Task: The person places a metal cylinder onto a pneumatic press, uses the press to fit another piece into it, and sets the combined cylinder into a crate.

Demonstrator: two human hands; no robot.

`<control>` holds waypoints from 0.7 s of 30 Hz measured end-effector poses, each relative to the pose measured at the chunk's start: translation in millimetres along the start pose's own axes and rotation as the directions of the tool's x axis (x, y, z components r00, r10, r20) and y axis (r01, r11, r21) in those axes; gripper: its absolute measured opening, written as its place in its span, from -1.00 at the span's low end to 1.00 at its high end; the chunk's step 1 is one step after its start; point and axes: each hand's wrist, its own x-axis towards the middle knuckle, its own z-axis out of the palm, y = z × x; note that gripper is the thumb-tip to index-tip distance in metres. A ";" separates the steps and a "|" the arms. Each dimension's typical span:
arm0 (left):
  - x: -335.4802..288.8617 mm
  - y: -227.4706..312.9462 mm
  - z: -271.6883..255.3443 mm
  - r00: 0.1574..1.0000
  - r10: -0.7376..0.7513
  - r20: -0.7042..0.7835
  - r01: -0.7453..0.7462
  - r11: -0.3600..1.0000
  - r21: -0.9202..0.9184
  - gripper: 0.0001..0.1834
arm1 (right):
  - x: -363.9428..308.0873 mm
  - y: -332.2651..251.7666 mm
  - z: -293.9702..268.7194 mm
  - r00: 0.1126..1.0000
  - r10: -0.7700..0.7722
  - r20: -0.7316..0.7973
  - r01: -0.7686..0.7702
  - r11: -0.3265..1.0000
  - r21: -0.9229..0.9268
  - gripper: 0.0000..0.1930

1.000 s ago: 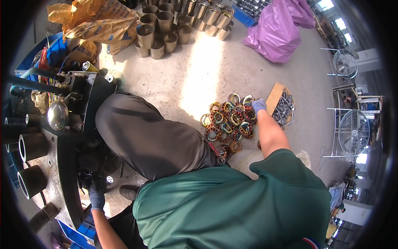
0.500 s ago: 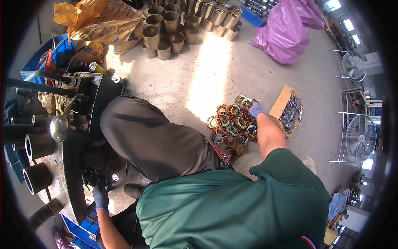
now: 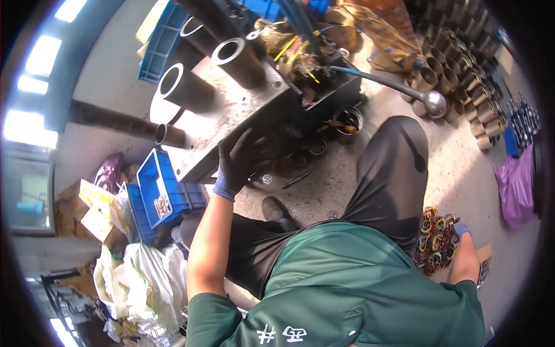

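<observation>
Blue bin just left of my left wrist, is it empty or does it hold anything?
Not empty: small pale pieces lie inside the blue bin, toward its near end; too small to identify.

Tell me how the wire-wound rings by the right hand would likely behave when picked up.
The wire-wound rings are probably heavy for their size, being thickly wrapped in wire. Their coloured wires look floppy and might snag, as the rings lie crowded together.
</observation>
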 end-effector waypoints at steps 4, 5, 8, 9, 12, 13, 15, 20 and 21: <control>4.1 4.0 -10.8 0.951 0.213 0.222 -0.078 0.864 -0.497 0.11 | 65.4 -4.7 -144.8 0.989 0.089 -0.120 -0.080 0.993 0.082 -0.86; -16.0 22.0 20.6 0.967 0.209 0.146 -0.128 0.894 -0.430 0.09 | 83.4 -128.8 -146.7 0.999 0.030 -0.024 -0.017 0.910 0.413 -0.86; -38.7 32.3 19.0 0.940 0.314 0.137 -0.201 0.830 -0.520 0.07 | 42.8 -310.4 -305.8 0.962 -0.273 0.005 0.264 0.933 0.244 -0.82; -49.0 31.9 13.6 0.927 0.355 0.122 -0.231 0.797 -0.559 0.06 | 2.7 -374.9 -349.2 0.733 -0.641 -0.226 0.662 0.749 0.023 -0.69; -36.3 26.4 17.5 0.957 0.288 0.016 -0.234 0.809 -0.540 0.02 | -59.5 -483.8 -410.2 0.489 -0.853 -0.183 0.797 0.522 -0.303 -0.62; -32.2 19.9 15.8 0.948 0.317 0.036 -0.243 0.791 -0.561 -0.08 | -102.8 -529.0 -414.6 0.381 -0.909 -0.169 0.829 0.416 -0.374 -0.59; -21.6 1.6 13.7 0.978 0.142 -0.155 -0.191 0.908 -0.372 -0.33 | -204.7 -610.5 -414.3 0.338 -0.941 0.025 0.883 0.308 -0.354 -0.47; -7.5 -42.9 34.3 0.966 0.177 -0.188 -0.113 0.944 0.309 -0.49 | -276.7 -711.2 -326.8 0.159 -0.965 0.206 0.920 0.069 -0.387 -0.06; -8.5 -46.0 40.8 0.985 0.096 -0.146 -0.048 0.952 0.302 -0.42 | -280.4 -719.9 -313.0 0.191 -0.962 0.195 0.904 0.095 -0.418 -0.13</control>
